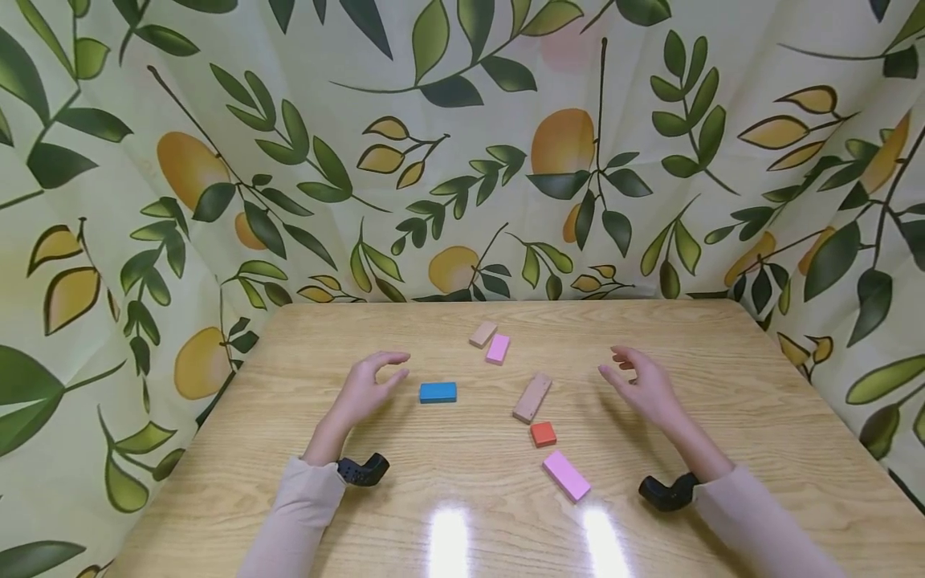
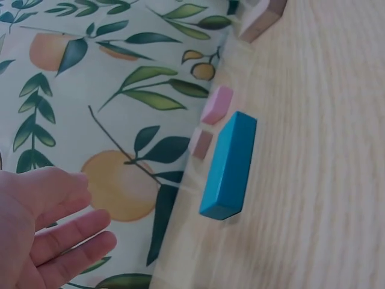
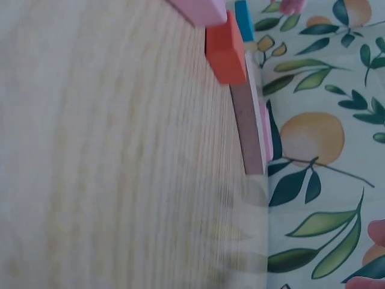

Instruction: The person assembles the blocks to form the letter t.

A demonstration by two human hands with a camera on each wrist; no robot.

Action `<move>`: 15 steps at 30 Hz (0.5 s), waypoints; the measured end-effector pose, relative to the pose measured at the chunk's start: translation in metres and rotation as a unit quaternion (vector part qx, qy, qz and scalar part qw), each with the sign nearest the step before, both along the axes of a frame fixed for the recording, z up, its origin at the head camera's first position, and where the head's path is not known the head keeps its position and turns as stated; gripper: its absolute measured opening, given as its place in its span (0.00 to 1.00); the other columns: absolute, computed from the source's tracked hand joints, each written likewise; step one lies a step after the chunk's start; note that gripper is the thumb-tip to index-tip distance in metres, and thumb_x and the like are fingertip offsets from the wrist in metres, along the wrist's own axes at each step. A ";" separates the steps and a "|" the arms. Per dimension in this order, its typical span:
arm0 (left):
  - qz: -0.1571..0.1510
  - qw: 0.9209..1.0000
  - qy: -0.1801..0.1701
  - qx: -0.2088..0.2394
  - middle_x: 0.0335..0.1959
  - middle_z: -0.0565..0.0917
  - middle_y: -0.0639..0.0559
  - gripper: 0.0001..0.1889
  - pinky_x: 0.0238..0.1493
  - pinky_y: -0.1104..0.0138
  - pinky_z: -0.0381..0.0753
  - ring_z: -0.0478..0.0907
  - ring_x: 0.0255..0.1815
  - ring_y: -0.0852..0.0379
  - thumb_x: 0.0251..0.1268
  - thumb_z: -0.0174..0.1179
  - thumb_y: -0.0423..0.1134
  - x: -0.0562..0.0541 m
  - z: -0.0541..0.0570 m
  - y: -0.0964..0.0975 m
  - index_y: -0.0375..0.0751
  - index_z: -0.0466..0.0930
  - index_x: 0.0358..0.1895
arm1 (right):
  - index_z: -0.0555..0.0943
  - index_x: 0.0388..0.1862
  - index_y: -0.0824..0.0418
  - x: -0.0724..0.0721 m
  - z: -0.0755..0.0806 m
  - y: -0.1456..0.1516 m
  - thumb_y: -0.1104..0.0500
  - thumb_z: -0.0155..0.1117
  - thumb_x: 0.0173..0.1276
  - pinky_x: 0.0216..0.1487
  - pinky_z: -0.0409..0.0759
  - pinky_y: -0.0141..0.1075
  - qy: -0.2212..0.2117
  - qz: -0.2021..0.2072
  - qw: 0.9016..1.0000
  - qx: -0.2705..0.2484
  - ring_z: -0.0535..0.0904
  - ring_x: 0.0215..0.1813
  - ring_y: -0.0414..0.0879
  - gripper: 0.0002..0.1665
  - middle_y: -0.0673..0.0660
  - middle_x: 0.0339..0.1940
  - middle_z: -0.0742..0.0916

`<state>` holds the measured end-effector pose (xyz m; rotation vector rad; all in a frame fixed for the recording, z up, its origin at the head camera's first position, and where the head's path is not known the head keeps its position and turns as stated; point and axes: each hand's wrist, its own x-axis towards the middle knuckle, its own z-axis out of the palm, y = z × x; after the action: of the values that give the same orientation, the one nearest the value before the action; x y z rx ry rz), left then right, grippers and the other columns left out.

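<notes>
My left hand (image 1: pixel 366 387) hovers over the table at the left, its fingers relaxed and holding nothing. Just right of it lies a blue rectangular block (image 1: pixel 438 392), seen larger in the left wrist view (image 2: pixel 230 165). On the other side my right hand (image 1: pixel 645 387) is also above the table, fingers loosely bent around nothing. Nearest to it is a longer brown wooden block (image 1: pixel 532 397), lying at a slant. A small red block (image 1: pixel 543 434) and a pink block (image 1: pixel 567 476) follow toward the front. Farther back, a tan wooden block (image 1: pixel 482 334) lies beside a smaller pink block (image 1: pixel 498 349).
The blocks lie on a light wood-grain table (image 1: pixel 347 514). A leaf-and-fruit patterned cloth (image 1: pixel 462 160) hangs around its back and sides. Black devices sit on the left wrist (image 1: pixel 364 470) and right wrist (image 1: pixel 668 493). Two bright light reflections show near the front.
</notes>
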<state>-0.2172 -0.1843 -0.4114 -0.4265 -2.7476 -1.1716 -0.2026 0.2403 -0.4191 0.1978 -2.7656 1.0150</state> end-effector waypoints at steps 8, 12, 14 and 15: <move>-0.031 0.999 -0.029 0.034 0.57 0.82 0.39 0.18 0.68 0.44 0.71 0.76 0.62 0.41 0.67 0.58 0.36 0.003 -0.009 0.005 0.34 0.78 0.58 | 0.69 0.64 0.74 0.008 -0.001 -0.012 0.53 0.57 0.72 0.52 0.81 0.56 -0.028 0.007 0.999 -0.018 0.79 0.55 0.67 0.31 0.75 0.53 0.81; -0.040 0.998 -0.036 0.045 0.56 0.82 0.38 0.17 0.68 0.45 0.71 0.76 0.62 0.41 0.67 0.58 0.35 0.004 -0.012 0.007 0.32 0.78 0.57 | 0.70 0.63 0.74 0.009 -0.003 -0.017 0.55 0.58 0.71 0.49 0.83 0.50 -0.034 0.016 0.999 -0.030 0.80 0.53 0.65 0.30 0.73 0.51 0.83; -0.041 0.997 -0.042 0.047 0.56 0.82 0.38 0.17 0.68 0.45 0.71 0.76 0.61 0.41 0.67 0.58 0.34 0.005 -0.013 0.008 0.32 0.78 0.57 | 0.70 0.63 0.74 0.010 -0.003 -0.019 0.55 0.59 0.71 0.45 0.83 0.42 -0.042 0.022 0.998 -0.040 0.80 0.53 0.63 0.29 0.72 0.51 0.83; -0.042 0.997 -0.045 0.049 0.56 0.82 0.39 0.17 0.68 0.45 0.71 0.76 0.61 0.41 0.67 0.59 0.35 0.005 -0.014 0.008 0.32 0.78 0.57 | 0.70 0.63 0.73 0.011 -0.003 -0.020 0.55 0.59 0.71 0.42 0.83 0.38 -0.048 0.025 0.997 -0.047 0.80 0.53 0.63 0.29 0.71 0.51 0.83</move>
<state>-0.2117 -0.1759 -0.4250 -0.4931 -2.7564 -1.3697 -0.1917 0.2202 -0.4218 0.2110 -2.8037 1.1941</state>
